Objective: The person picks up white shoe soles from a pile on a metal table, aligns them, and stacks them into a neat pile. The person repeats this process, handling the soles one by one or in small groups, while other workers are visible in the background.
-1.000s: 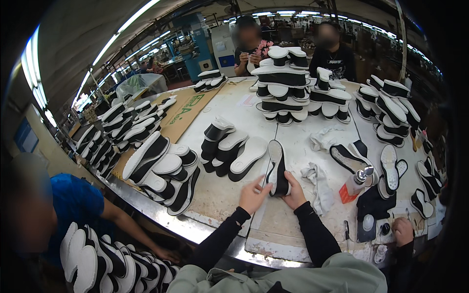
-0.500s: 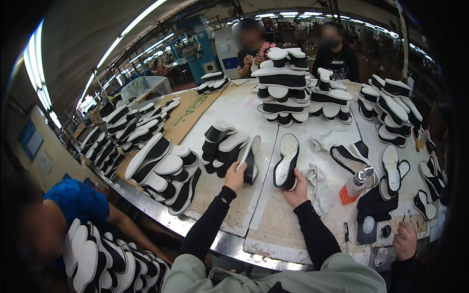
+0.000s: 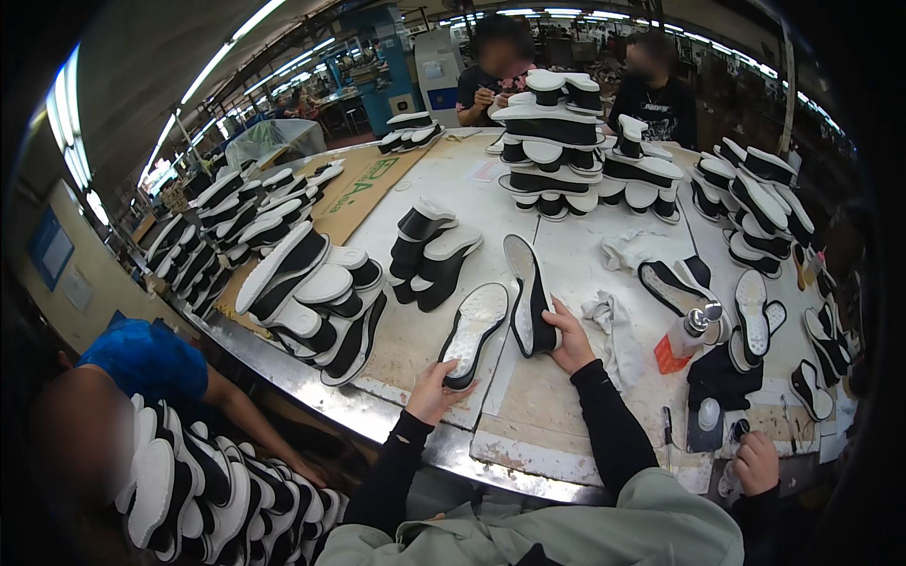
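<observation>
Table (image 3: 568,257) partly hidden behind stacked soles (image 3: 552,125) | left hand (image 3: 430,392), partly hidden, grips sole 1 (image 3: 475,323) | right hand (image 3: 571,341) grips sole 2 (image 3: 530,297)

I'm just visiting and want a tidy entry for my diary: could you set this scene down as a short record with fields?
Left hand: holds a shoe sole by its near end, dotted pale face showing
Right hand: holds a second sole, tilted, black side showing
Work surface: white table, worn and stained near the person
Left of the hands: a pile of black-and-white soles
Right of the hands: a crumpled white cloth and a bottle, orange-red low down
Far side: a tall stack of soles
</observation>
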Available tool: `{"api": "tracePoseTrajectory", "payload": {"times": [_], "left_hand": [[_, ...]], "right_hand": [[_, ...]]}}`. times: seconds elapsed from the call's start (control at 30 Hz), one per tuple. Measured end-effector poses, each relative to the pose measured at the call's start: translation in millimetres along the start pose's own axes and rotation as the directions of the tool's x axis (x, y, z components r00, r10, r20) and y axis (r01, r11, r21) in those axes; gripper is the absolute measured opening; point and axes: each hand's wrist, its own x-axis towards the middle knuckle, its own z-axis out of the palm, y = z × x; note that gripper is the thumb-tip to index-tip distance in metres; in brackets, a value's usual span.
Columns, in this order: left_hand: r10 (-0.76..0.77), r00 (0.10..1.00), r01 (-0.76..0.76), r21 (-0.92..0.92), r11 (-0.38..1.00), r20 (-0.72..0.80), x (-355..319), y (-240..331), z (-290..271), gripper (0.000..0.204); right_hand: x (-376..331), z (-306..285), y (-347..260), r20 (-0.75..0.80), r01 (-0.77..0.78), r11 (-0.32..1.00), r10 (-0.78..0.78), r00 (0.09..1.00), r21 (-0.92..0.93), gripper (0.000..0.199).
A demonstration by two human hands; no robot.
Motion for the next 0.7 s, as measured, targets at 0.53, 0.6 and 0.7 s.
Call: {"api": "tracePoseTrajectory", "payload": {"times": [0.53, 0.6, 0.7], "left_hand": [[0.012, 0.993, 0.011, 0.197, 0.98, -0.115, -72.9, 6.1, -76.5, 0.087], [0.043, 0.99, -0.018, 0.182, 0.983, -0.138, -71.8, 2.8, -74.9, 0.093], [0.104, 0.991, -0.093, 0.115, 0.989, -0.09, -68.6, -8.2, -76.8, 0.099]], "right_hand": [[-31.2, 73.4, -30.0, 0.572, 0.582, 0.288, -0.127, 0.811, -0.761, 0.06], [-24.4, 83.9, -19.0, 0.692, 0.695, 0.092, -0.062, 0.719, -0.713, 0.055], [-21.7, 99.2, 3.0, 0.698, 0.699, -0.051, 0.043, 0.715, -0.713, 0.056]]}}
